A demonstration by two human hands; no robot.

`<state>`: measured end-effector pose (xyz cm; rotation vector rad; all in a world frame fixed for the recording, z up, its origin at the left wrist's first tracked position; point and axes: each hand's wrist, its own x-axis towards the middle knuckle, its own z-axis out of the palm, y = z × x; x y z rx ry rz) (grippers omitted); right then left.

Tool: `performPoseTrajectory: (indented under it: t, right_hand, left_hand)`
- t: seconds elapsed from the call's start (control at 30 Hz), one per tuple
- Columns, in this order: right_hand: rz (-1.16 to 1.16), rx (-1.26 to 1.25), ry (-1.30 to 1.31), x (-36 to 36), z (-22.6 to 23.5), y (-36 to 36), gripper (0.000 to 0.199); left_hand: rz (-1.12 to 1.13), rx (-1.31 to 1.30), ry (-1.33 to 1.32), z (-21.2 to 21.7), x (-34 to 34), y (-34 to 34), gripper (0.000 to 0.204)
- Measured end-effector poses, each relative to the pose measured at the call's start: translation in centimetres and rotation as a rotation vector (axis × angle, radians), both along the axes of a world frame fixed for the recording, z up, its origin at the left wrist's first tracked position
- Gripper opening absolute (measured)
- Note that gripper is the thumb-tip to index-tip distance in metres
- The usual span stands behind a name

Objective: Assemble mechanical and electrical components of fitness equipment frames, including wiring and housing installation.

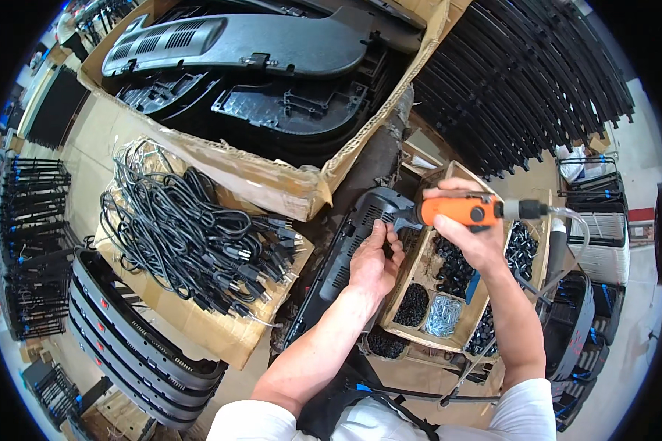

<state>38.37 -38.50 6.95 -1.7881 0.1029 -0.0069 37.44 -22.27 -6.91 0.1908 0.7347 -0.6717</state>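
Note:
My right hand (472,231) grips an orange pneumatic screwdriver (469,211) held level, its tip pointing left at the upper end of a long dark grey vented plastic panel (353,246). An air hose (570,220) trails from the tool's right end. My left hand (374,261) rests on the panel, fingers pinched near the tool's tip. The panel lies tilted across the bench edge, next to a wooden compartment tray (404,283).
The tray holds black screws (452,264) and silver screws (443,314). A cardboard box (287,184) of black plastic panels stands above. Bundled black power cords (198,235) lie on cardboard at left. Stacked grey housings (136,342) sit at lower left, black racks (537,81) at upper right.

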Motion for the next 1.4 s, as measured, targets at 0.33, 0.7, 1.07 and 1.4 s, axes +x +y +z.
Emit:
performPoseTrajectory:
  t: [0.33, 0.7, 1.07, 1.4]
  right_hand:
    - [0.093, -0.018, 0.023, -0.9, 0.4, 1.3, 0.056]
    - [0.075, -0.057, 0.001, 1.3, -2.0, 5.0, 0.056]
    - [0.055, -0.262, -0.071, 3.8, -3.8, 7.8, 0.033]
    - [0.064, -0.254, -0.002, 3.6, -3.5, 9.1, 0.031]
  left_hand:
    - [0.03, -0.135, 0.036, -0.5, 1.6, 1.2, 0.022]
    - [0.177, -0.134, 0.144, -0.8, 3.3, 1.3, 0.029]
    - [-0.033, -0.018, 0.048, 0.8, -2.0, 3.1, 0.024]
    - [-0.253, 0.043, 0.019, 1.0, -10.6, 6.9, 0.027]
